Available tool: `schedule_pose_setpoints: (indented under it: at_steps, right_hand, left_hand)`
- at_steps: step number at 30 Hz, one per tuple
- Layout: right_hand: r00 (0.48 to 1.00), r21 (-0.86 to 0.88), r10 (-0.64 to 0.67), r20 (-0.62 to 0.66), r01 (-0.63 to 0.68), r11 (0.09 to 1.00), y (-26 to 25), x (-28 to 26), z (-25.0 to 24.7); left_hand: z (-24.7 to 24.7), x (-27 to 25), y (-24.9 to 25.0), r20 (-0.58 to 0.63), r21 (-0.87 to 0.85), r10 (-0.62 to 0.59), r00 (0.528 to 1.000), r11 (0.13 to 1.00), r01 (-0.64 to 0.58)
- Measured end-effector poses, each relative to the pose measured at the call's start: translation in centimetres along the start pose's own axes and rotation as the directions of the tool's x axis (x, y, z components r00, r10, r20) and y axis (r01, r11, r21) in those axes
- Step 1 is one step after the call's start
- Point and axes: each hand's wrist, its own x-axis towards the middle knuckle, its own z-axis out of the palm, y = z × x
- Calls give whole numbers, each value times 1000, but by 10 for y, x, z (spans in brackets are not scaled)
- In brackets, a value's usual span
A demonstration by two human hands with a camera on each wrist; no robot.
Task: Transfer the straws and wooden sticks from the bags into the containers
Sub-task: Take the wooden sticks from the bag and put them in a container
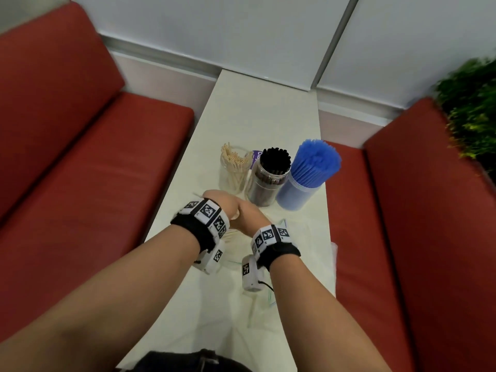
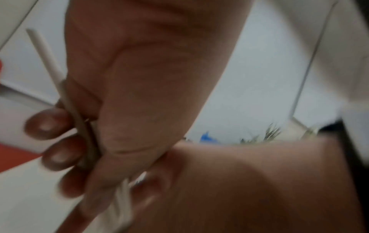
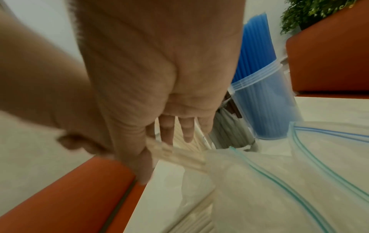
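Observation:
Three containers stand mid-table: a clear jar of beige straws (image 1: 234,167), a jar of black straws (image 1: 271,178) and a tub of blue straws (image 1: 308,178). Just in front of them my hands meet. My left hand (image 1: 218,201) curls its fingers (image 2: 46,124) round a single beige straw (image 2: 46,52). My right hand (image 1: 248,217) lies partly under the left one and pinches a bundle of beige straws (image 3: 179,156) that sticks out of a clear zip bag (image 3: 259,181). The bag's lower part is blurred.
The narrow white table (image 1: 255,116) runs between two red benches (image 1: 94,170) (image 1: 416,210). Clear zip bags (image 1: 300,237) lie crumpled on it near my right wrist. A green plant (image 1: 472,108) stands at the far right, with a pale wall behind.

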Motion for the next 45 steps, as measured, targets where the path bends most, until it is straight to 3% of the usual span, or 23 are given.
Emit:
schedule_pose_setpoints:
  at_steps: [2,4,8,10,11,12,13,14,15,16,17,18,19,20,21,22,24,27,33,39,41,43,45]
  right_hand:
    - [1000,-33,-3,-6,3,999,-6,-2,4]
    - [995,51,-18,-94,22,998,-11,-7,3]
    - [959,281,-70,-273,149,948,-26,-23,-7]
    - [943,469,-73,-326,228,853,-34,-31,-16]
    - [944,547,-48,-327,231,805,-35,-33,-22]
    - [949,619,-27,-315,227,752,-36,-35,-29]
    - [952,681,-19,-305,232,695,-39,-38,-38]
    - [949,720,-12,-314,246,649,-42,-42,-49]
    - [940,733,-7,-342,271,623,-45,-47,-61]
    - [926,736,-3,-376,301,606,-51,-54,-73]
    - [912,733,-8,-411,336,591,-58,-61,-86]
    - [899,732,-13,-437,364,576,-65,-68,-97]
    - [888,731,-27,-460,396,556,-71,-73,-107]
    - [877,734,-49,-478,429,526,-78,-79,-116]
    - [867,740,-83,-491,466,486,-84,-84,-124]
    - [859,745,-117,-499,494,448,-89,-88,-129]
    - [848,735,-170,-502,522,432,-95,-93,-134]
    - [842,711,-191,-505,531,461,-93,-99,-131]
    - [834,667,-214,-508,539,514,-89,-102,-134]
    - [846,623,-189,-498,501,601,-87,-102,-132]
    - [857,595,-173,-486,469,653,-84,-99,-131]
    - [874,578,-179,-452,440,687,-81,-97,-131]
    - [898,509,-176,-404,380,772,-78,-96,-135]
  left_hand:
    - [-22,-12,2,-36,12,-69,997,998,70]
    - [-42,-28,4,-105,-53,-119,987,992,114]
    - [-91,-67,0,-269,103,25,963,995,3]
    - [-110,-76,-8,-414,53,101,905,995,-87]
    - [-115,-77,-13,-544,-28,129,829,985,-172]
    - [-118,-79,-17,-717,-136,115,687,944,-301]
    - [-117,-80,-21,-888,-217,30,459,852,-476]
    - [-113,-80,-24,-965,-246,-128,228,741,-625]
    - [-106,-77,-25,-943,-303,-308,124,645,-701]
    - [-98,-75,-25,-871,-435,-455,185,541,-720]
    - [-89,-70,-25,-754,-620,-535,382,386,-683]
    - [-79,-63,-24,-577,-800,-510,638,194,-568]
    - [-68,-56,-23,-371,-916,-377,849,-3,-401]
    - [-57,-53,-20,-186,-963,-180,966,-162,-216]
    - [-47,-50,-16,-67,-962,26,997,-268,-57]
    - [-39,-47,-12,-16,-932,194,981,-357,56]
    - [-29,-44,-3,-12,-831,416,909,-510,222]
    - [-27,-44,9,-33,-657,524,851,-653,377]
    - [-30,-41,9,-29,-576,499,866,-716,393]
    - [-27,-36,9,7,-548,565,825,-688,476]
    - [-26,-36,11,32,-589,492,870,-694,414]
    - [-24,-32,13,46,-651,336,941,-704,283]
    - [-19,-27,11,24,-671,204,979,-722,167]
